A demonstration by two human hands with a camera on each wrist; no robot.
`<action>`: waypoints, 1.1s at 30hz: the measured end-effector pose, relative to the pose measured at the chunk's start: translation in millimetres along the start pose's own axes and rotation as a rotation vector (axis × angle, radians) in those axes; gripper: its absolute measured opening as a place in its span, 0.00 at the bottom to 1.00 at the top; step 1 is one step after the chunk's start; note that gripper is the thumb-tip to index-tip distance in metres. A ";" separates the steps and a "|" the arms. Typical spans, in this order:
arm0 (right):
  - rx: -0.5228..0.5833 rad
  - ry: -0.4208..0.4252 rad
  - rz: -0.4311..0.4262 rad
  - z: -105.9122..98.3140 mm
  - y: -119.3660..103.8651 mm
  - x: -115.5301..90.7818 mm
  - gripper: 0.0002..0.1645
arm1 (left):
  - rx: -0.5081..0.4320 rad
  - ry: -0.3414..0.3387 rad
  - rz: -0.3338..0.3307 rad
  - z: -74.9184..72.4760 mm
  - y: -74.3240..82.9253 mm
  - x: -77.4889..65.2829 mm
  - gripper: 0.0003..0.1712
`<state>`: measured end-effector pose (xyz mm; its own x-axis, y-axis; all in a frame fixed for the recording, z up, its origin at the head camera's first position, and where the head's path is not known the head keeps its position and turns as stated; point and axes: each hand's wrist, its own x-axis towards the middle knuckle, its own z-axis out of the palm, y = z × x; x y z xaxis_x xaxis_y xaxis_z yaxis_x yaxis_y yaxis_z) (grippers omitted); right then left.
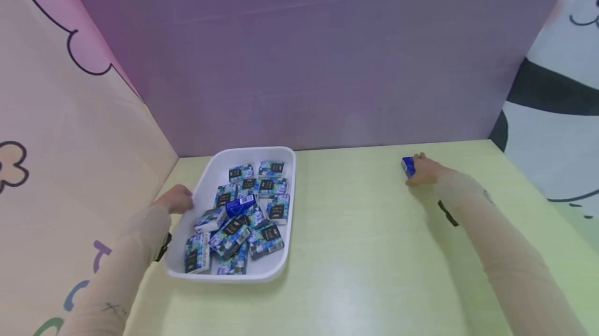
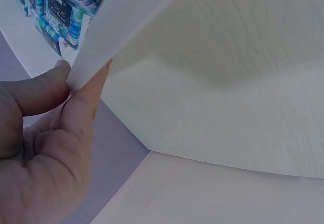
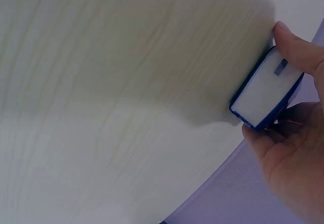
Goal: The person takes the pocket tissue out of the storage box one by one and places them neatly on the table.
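My left hand (image 1: pixel 175 199) grips the left rim of a white plastic tub (image 1: pixel 252 277). In the left wrist view, the thumb lies on the inner side of the tub wall (image 2: pixel 124 24) and the fingers on the outside. Inside the tub lie several small tissue packs (image 1: pixel 265 240) with blue floral print and dark labels, some stacked and tilted. One pack (image 1: pixel 241 205) shows a plain dark-blue side. Far to the right, my right hand (image 1: pixel 427 169) holds a blue tissue pack (image 1: pixel 408 166) between thumb and fingers, with its white end (image 3: pixel 266 87) showing in the right wrist view, close over the table.
The pale wood-grain table (image 1: pixel 346 232) runs back to a purple-grey wall panel (image 1: pixel 327 65). A cartoon-printed side panel (image 1: pixel 70 133) rises close by my left arm. Another printed panel (image 1: pixel 552 133) stands on the right.
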<state>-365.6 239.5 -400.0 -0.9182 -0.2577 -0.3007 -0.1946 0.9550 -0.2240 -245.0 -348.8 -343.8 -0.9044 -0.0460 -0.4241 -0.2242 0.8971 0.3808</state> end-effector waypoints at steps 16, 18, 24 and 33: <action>0.059 -0.003 0.005 -0.6 4.4 0.9 0.57 | -0.009 0.015 0.001 3.3 -0.4 -0.1 0.29; 0.071 -0.001 -0.001 0.4 6.6 1.8 0.58 | -0.003 0.015 0.010 3.1 0.3 -0.5 0.29; 0.103 0.009 -0.025 1.5 8.6 2.0 0.60 | 0.007 0.018 0.029 2.4 -0.3 0.0 0.29; 0.056 0.084 -0.133 -14.0 -19.0 -0.5 0.55 | 0.007 0.022 0.020 2.1 -1.7 0.6 0.28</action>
<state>-366.2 223.6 -382.7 -0.9116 -0.3660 -0.1872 -0.2990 0.9029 -0.3089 -244.4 -349.5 -346.5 -0.9163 -0.0380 -0.3986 -0.2039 0.9010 0.3830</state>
